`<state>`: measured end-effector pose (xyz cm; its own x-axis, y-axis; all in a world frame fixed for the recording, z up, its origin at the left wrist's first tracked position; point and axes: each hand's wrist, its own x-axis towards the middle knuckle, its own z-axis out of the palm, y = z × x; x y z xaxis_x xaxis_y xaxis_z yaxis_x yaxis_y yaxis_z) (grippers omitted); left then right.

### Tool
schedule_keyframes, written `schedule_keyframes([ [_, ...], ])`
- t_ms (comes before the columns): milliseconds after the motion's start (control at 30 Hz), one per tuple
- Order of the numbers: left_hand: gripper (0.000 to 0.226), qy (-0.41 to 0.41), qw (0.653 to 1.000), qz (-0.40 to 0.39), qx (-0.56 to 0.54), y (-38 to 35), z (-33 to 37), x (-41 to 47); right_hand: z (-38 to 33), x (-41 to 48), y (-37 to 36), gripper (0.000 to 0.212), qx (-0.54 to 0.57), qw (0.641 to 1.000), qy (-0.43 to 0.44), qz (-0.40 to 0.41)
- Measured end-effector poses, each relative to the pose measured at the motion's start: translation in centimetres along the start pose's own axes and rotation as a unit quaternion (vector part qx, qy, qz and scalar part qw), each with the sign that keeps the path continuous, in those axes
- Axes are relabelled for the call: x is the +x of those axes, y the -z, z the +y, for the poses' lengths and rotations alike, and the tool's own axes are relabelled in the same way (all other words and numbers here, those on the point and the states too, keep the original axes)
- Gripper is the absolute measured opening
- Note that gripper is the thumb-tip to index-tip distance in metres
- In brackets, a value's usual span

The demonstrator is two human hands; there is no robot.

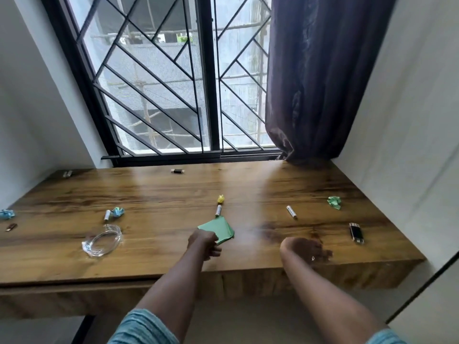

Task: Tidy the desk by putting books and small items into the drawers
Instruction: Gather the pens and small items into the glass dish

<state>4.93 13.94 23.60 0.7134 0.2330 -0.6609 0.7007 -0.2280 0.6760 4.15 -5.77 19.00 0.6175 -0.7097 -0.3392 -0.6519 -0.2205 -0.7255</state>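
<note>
Left hand [205,244] pinches near edge of green paper stack [219,229]; right hand [306,249] blurred over desk [161,192], cannot tell its grip.

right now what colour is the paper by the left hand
The paper is green; head view shows it.

The left hand [205,245] covers the near corner of the green paper [219,228] at six o'clock; the right hand [306,249], at five o'clock, is blurred.
</note>
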Motion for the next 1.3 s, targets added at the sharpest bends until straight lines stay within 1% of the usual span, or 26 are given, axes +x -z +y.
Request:
schedule_keyframes([
  [67,0.02,-0.051,0.994,0.09,0.041,0.7,1.1,2.0,-0.3,0.8,0.0,0.049,-0.035,0.998,0.049,-0.011],
  [100,0.02,-0.063,0.987,0.135,0.065,0.9,1.5,2.8,-0.5,0.8,0.3,0.049,-0.039,0.997,0.072,0.001],
  [167,0.019,-0.075,0.976,0.174,0.104,1.1,2.4,4.4,-0.7,2.1,-0.3,0.044,-0.099,0.989,0.096,0.054],
  [233,0.03,-0.083,0.967,0.198,0.135,0.7,3.1,5.3,-1.1,3.0,-0.8,0.036,-0.142,0.978,0.122,0.09],
  [333,0.038,-0.104,0.96,0.2,0.167,-0.2,4.7,7.3,-2.2,5.2,-1.1,0.032,-0.182,0.967,0.161,0.082],
  [433,0.042,-0.113,0.953,0.201,0.195,-1.4,6.1,8.8,-3.6,7.8,-1.6,0.033,-0.204,0.962,0.162,0.078],
  [533,0.04,-0.132,0.936,0.198,0.26,-2.6,7.1,10.4,-4.9,10.3,-2.4,0.034,-0.222,0.957,0.18,0.051],
  [633,0.035,-0.144,0.918,0.195,0.315,-3.3,7.9,11.8,-6.3,12.1,-3.2,0.034,-0.214,0.959,0.183,0.02],
  [733,0.033,-0.156,0.904,0.206,0.341,-3.6,8.6,12.8,-7.8,12.7,-4.4,0.034,-0.196,0.963,0.187,-0.007],
  [833,0.036,-0.154,0.9,0.201,0.355,-3.1,9.1,13.3,-9.4,12.5,-6.1,0.029,-0.17,0.961,0.215,-0.036],
  [933,0.038,-0.152,0.906,0.176,0.354,-1.7,8.9,13.5,-11.1,11.2,-8.0,0.025,-0.157,0.948,0.27,-0.058],
  [1067,0.032,-0.145,0.924,0.195,0.296,1.5,8.3,13.0,-13.7,7.9,-11.3,0.027,-0.107,0.928,0.342,-0.102],
  [1200,0.03,-0.116,0.938,0.269,0.184,5.6,6.2,11.6,-15.6,3.1,-15.0,0.026,-0.082,0.9,0.388,-0.18],
  [1300,0.028,-0.078,0.932,0.332,0.12,8.8,4.2,9.8,-16.2,-0.3,-17.6,0.027,-0.078,0.869,0.422,-0.244],
])
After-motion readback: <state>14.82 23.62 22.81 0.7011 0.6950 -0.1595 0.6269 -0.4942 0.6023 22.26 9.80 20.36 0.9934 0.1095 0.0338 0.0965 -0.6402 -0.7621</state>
